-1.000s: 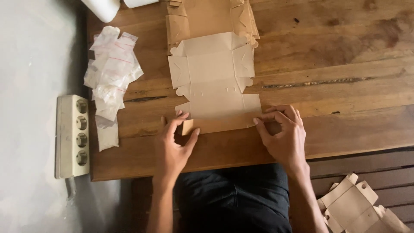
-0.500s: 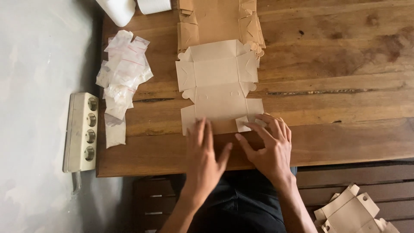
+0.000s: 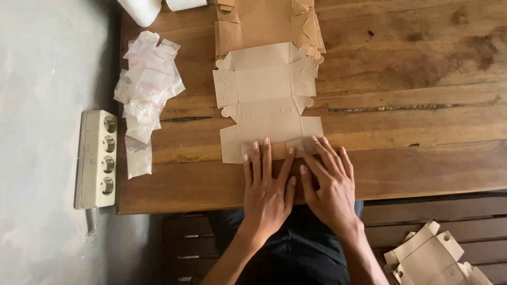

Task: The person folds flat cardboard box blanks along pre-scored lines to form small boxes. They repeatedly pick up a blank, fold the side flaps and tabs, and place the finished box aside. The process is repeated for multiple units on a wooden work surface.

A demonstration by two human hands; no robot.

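Both palms flat, fingers spread, my left hand point(image 3: 268, 187) and right hand point(image 3: 328, 182) press the cardboard blank's point(image 3: 266, 103) six o'clock edge, gripping nothing. Best to keep pressure even along that crease.

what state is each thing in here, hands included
left hand: flat, pressing the carton's near flap
right hand: flat, pressing the same flap
carton: unfolded flat on the table
stack of blanks: flat, piled
bags: heaped
power strip: sockets unused
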